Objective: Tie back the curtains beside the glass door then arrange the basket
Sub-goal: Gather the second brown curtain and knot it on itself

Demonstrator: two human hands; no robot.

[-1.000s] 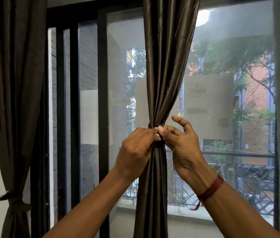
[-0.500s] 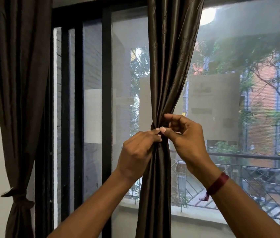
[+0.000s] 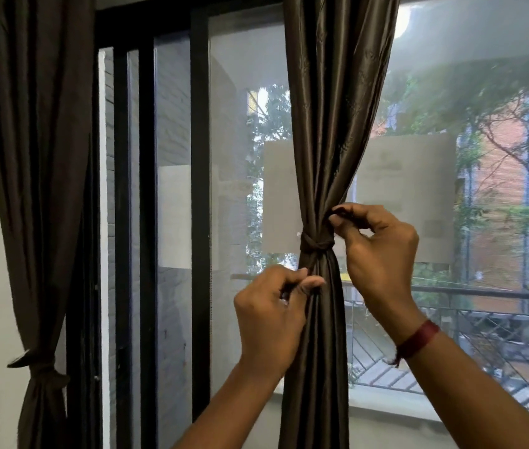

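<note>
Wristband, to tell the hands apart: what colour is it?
The wristband is dark red; head view.

One head-worn view, level and forward, close to the glass door (image 3: 234, 140)

A pale sill (image 3: 386, 400) runs along the foot of the glass door (image 3: 234, 124), between the uprights of its dark frame (image 3: 200, 189). A brown curtain (image 3: 321, 108) hangs down in front, crossing the sill.

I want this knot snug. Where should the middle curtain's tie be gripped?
Grip the tie by both loose ends: one sticks out up-right of its knot, at the right hand; the other hangs down-left, at the left hand. Come from each side.
</note>
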